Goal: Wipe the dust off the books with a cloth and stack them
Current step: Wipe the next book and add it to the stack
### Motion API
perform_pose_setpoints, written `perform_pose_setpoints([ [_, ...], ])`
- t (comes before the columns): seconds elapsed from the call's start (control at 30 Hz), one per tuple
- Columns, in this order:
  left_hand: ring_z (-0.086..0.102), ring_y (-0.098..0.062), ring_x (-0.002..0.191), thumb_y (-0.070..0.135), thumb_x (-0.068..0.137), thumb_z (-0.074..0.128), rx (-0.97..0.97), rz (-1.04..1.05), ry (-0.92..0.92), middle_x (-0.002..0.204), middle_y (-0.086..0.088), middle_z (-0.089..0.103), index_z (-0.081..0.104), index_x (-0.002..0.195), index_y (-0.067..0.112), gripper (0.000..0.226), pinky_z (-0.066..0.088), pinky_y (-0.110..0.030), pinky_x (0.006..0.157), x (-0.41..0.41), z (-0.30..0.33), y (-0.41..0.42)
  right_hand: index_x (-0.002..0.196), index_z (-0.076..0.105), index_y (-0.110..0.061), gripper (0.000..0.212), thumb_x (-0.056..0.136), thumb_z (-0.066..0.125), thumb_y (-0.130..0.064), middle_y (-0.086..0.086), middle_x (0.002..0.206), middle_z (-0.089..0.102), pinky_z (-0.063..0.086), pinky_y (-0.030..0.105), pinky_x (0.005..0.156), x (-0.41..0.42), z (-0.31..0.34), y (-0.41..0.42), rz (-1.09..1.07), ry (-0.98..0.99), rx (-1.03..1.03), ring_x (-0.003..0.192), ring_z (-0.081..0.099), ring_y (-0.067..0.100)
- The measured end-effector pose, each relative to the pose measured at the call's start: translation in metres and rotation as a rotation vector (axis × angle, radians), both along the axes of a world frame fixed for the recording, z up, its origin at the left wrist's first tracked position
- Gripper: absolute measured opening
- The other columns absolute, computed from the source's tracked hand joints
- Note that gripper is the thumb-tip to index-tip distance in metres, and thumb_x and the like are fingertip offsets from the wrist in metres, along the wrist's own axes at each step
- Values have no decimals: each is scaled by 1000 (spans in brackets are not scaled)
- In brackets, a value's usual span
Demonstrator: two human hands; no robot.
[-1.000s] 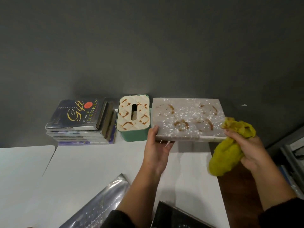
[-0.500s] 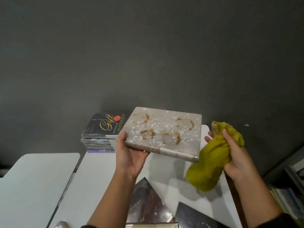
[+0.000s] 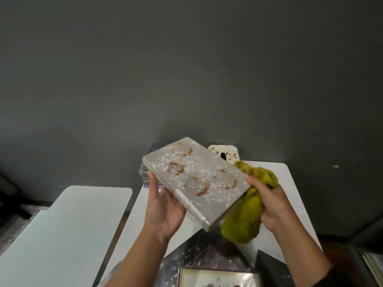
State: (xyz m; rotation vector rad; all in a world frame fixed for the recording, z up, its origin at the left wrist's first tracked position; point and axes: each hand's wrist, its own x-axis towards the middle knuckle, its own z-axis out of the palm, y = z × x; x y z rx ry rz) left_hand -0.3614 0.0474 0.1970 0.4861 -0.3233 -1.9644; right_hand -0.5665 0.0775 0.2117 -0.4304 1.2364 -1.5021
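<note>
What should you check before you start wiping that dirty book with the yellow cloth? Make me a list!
1. Book held firmly: ok, the left hand grips its spine edge.
2. Cloth ready: ok, bunched in the right hand, touching the book's far edge.
3. Cover facing up: ok, tilted, white specks and brown smears showing.
4. Cover clean: not ok, nothing wiped yet.
5. Room on the stack behind: cannot tell, mostly hidden.
6. Dust falls safely: not ok, other books lie underneath.
</note>
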Motion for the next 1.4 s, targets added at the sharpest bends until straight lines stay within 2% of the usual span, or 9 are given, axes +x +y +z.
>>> perform_pose_setpoints([
  [0.23, 47, -39, 128, 52, 84, 53, 118, -60, 68, 135, -18, 55, 48, 138, 15, 66, 27, -58, 111, 7, -6, 10, 115, 60, -18, 31, 84, 64, -16, 11, 113, 66, 56, 33, 71, 40, -4, 17, 69, 68, -39, 98, 65, 24],
  [0.43, 54, -37, 121, 49, 85, 52, 69, 2, 31, 128, -16, 61, 56, 130, 15, 56, 36, -56, 104, 21, 7, 11, 120, 45, -40, 34, 98, 44, -14, -12, 123, 32, 50, 10, 80, 40, 21, 37, 137, 668, -209, 100, 51, -6],
  [0.57, 63, -33, 108, 46, 83, 55, 51, 50, -36, 122, -15, 64, 55, 131, 14, 58, 43, -53, 99, 23, 8, 13, 123, 46, -44, 56, 85, 64, -7, -20, 125, 46, 43, 12, 93, 56, 26, 52, 190, 1026, -327, 116, 44, -4],
  [0.67, 67, -32, 101, 45, 82, 55, 46, 59, -43, 118, -16, 66, 56, 130, 12, 58, 46, -50, 94, 21, 9, 17, 107, 51, -43, 54, 78, 68, -1, -25, 112, 50, 42, 7, 88, 71, 21, 55, 208, 1234, -382, 107, 48, -8],
  [0.77, 64, -34, 105, 45, 80, 55, 51, 34, -24, 122, -19, 64, 55, 130, 9, 62, 49, -50, 94, 19, 10, 22, 111, 54, -36, 37, 79, 70, -26, -21, 113, 44, 39, 10, 92, 88, 13, 62, 296, 1395, -400, 108, 42, -6],
  [0.87, 68, -33, 94, 44, 80, 55, 75, 28, 8, 110, -20, 68, 59, 122, 7, 56, 52, -48, 89, 17, 10, 25, 120, 50, -37, 44, 85, 42, -62, -22, 117, 39, 26, -2, 91, 107, 8, 70, 388, 1454, -476, 113, 32, -7],
  [1.0, 69, -32, 89, 41, 79, 53, 63, 38, -1, 105, -21, 69, 59, 118, 5, 53, 55, -45, 82, 19, 11, 27, 113, 62, -33, 27, 87, 60, -30, -18, 112, 49, 28, 2, 90, 97, 4, 58, 310, 1408, -491, 109, 38, -1],
  [1.17, 57, -37, 117, 40, 78, 56, 70, 55, -17, 124, -20, 62, 54, 130, 8, 61, 38, -52, 104, 21, 9, 28, 107, 68, -23, 25, 83, 69, -17, -11, 106, 55, 45, 26, 92, 63, 7, 32, 133, 1396, -302, 103, 47, 9],
  [1.4, 68, -34, 93, 40, 85, 50, 71, 27, 6, 107, -22, 68, 58, 120, 4, 51, 53, -49, 86, 15, 11, 30, 107, 66, -33, 35, 75, 75, -21, -18, 105, 58, 35, 5, 83, 105, 6, 63, 329, 1459, -480, 100, 45, 1],
])
